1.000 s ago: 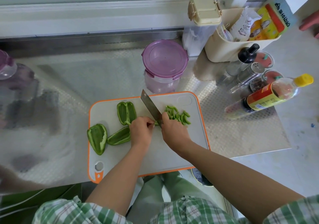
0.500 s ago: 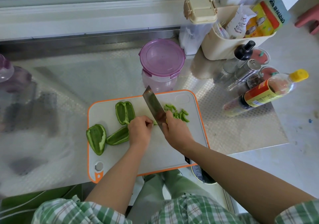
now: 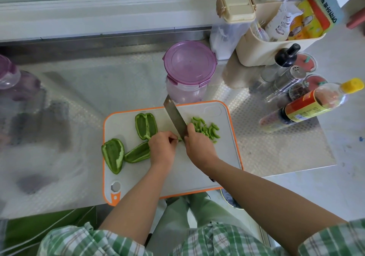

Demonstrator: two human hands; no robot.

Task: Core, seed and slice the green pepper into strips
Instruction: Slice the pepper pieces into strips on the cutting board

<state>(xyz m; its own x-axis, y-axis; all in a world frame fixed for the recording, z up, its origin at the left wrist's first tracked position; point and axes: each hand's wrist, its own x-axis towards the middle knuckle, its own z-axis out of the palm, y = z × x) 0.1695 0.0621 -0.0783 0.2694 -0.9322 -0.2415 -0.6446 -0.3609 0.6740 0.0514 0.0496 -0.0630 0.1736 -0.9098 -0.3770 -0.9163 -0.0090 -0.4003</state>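
Speaker 1: Wrapped tightly around the near end of a cleaver (image 3: 174,117), the person's right hand (image 3: 199,147) hides the handle completely. Only the blade shows, slanting away and to the left, with its edge down at the board.

Speaker 2: What is the other hand doing?

Speaker 1: The left hand (image 3: 163,149) sits just beside the right, knuckles up and fingers curled. Its fingertips pin a small pepper piece (image 3: 179,139) right against the left face of the blade. The fingers cover most of that piece.

Speaker 2: Where is the rest of the green pepper?

Speaker 1: All of it lies on a white cutting board (image 3: 197,169) with an orange rim. Near the board's left edge is a large pepper section (image 3: 113,155), hollow side up. A narrow pepper section (image 3: 138,154) lies between it and the left hand, touching that hand. Farther back, a wide pepper section (image 3: 145,125) lies open and cored. A loose pile of cut strips (image 3: 205,129) sits right of the blade, just beyond the right hand.

Speaker 2: What lies beyond the board?

Speaker 1: The board rests on a dimpled steel counter (image 3: 98,90). Just behind it stands a clear tub with a purple lid (image 3: 189,64). To the right, a sauce bottle (image 3: 312,105) with a yellow cap stands near a steel shaker (image 3: 288,80). Farthest back, a cream basket (image 3: 256,48) holds packets, beside a cream-lidded container (image 3: 235,5).
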